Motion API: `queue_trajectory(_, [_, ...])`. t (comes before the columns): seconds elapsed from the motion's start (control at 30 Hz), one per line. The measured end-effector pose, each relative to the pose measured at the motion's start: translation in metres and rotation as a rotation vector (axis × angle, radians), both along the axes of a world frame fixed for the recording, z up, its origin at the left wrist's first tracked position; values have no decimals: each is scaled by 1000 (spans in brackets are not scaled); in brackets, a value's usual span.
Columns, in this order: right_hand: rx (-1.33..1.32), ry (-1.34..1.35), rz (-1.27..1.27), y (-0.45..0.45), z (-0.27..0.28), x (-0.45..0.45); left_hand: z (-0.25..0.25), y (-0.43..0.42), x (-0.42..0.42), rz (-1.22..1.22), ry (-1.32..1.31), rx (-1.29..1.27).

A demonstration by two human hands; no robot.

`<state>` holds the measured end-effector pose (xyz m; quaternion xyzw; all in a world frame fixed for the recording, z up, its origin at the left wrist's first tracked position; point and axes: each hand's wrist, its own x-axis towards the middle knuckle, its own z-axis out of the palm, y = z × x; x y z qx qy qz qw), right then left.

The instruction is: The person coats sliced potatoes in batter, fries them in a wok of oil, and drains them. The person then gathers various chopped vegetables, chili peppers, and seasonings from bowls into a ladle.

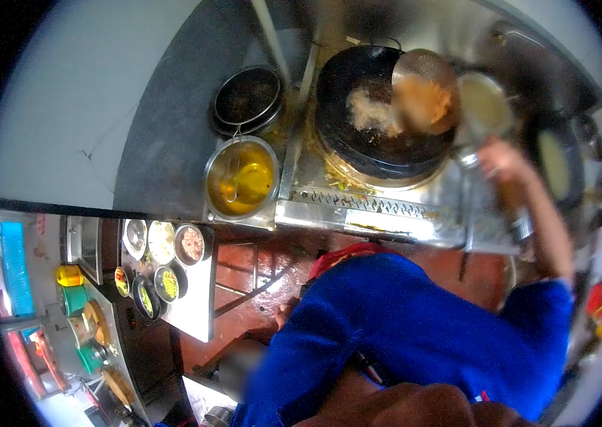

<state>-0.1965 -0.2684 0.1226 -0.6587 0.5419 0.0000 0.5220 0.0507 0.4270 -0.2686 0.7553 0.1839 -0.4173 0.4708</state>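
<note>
My right hand point(503, 160), blurred by motion, is closed round the handle of a round metal skimmer point(425, 60). Orange-brown fried pieces point(425, 99) lie in the skimmer, which is over the right part of a large black wok point(343, 153). Paler, frothy-looking contents point(372, 114) show in the wok beside it. A small patch of skin at the edge of my left sleeve point(283, 377) appears to be my left hand point(284, 312); its fingers are mostly hidden. Near that sleeve is a blurred grey object I cannot make out.
Left of the wok, a metal bowl point(210, 181) holds yellow oil and a ladle; a dark strainer point(247, 96) sits behind it. Pans with pale liquid stand on the right. Several bowls of ingredients rest on a white table point(198, 299) at lower left. The floor point(272, 263) looks wet.
</note>
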Motion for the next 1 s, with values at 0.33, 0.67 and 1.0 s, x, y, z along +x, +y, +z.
queue_trajectory(0.33, [377, -464, -310, 90, -13, 58, 6, 7, 3, 27, -1, 11])
queue_trajectory(0.67, [864, -650, -360, 83, -74, 70, 11, 16, 10, 42, 5, 28])
queue_trajectory(1.0, [890, -774, -356, 113, -61, 74, 8, 14, 18, 59, -4, 10])
